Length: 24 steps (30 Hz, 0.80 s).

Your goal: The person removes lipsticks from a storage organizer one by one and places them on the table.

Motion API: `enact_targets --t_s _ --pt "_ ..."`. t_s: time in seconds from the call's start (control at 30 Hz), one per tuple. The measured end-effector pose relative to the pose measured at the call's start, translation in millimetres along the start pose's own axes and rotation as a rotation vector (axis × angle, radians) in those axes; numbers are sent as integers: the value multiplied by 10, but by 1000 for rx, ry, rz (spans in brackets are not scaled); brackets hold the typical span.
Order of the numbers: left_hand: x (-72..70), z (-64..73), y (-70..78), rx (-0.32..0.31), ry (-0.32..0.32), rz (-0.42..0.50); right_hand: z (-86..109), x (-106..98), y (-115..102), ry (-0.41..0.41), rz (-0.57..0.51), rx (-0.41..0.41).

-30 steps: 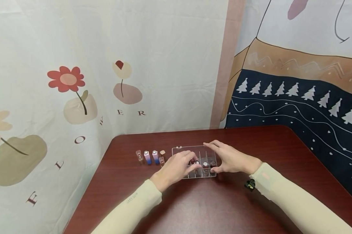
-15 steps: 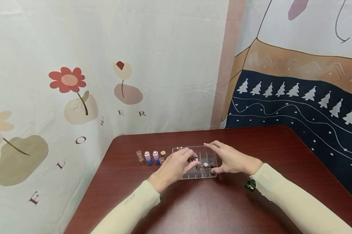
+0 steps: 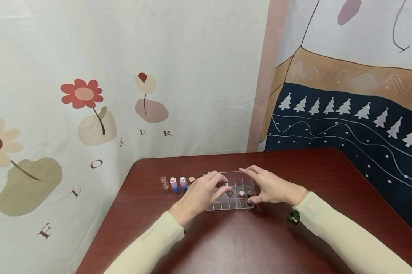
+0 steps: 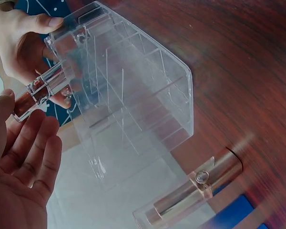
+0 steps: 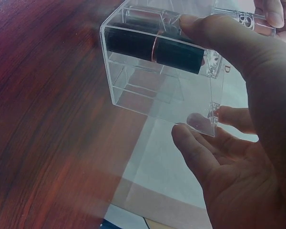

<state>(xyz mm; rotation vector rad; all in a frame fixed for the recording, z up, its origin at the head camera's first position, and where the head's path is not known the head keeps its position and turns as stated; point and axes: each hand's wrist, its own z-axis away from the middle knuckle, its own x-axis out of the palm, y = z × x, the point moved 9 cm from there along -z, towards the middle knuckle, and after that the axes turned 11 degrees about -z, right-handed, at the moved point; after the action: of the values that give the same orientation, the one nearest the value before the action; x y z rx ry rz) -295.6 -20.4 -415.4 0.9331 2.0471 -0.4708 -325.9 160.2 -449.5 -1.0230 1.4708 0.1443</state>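
Note:
My left hand (image 3: pixel 200 193) pinches a clear lipstick tube (image 4: pixel 38 93) with a reddish-brown end, between thumb and fingers. The tube is tilted over a clear compartment organizer (image 4: pixel 133 90), its far end at the compartments' open side. Whether that end is inside a compartment, I cannot tell. My right hand (image 3: pixel 274 187) holds the organizer's right end, thumb on the near side and fingers behind. Within the organizer's right-hand compartments stand a black lipstick (image 5: pixel 155 47) with a thin copper band and a clear tube with a silver top (image 3: pixel 241 195).
Left of the organizer, a clear tube (image 3: pixel 165 183), two purple-to-blue lipsticks (image 3: pixel 174 185) and a gold-topped lipstick (image 3: pixel 191 179) stand in a loose group, partly behind the left hand. All rest on a reddish-brown table (image 3: pixel 247 243). Printed cloth (image 3: pixel 206 76) hangs behind it.
My left hand has shifted slightly left and up with the lipstick tube, which leans more now. The right hand keeps its place on the organizer.

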Motion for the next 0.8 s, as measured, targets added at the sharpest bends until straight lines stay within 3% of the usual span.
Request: enact_targets --t_s 0.37,0.5,0.8 --pt "-71 47 -89 -27 27 -36 11 9 5 -3 4 11" --pt "-105 65 -113 -16 52 -10 10 9 4 -3 2 13" --pt "-155 122 -197 -42 44 26 3 -5 -12 1 12 8"
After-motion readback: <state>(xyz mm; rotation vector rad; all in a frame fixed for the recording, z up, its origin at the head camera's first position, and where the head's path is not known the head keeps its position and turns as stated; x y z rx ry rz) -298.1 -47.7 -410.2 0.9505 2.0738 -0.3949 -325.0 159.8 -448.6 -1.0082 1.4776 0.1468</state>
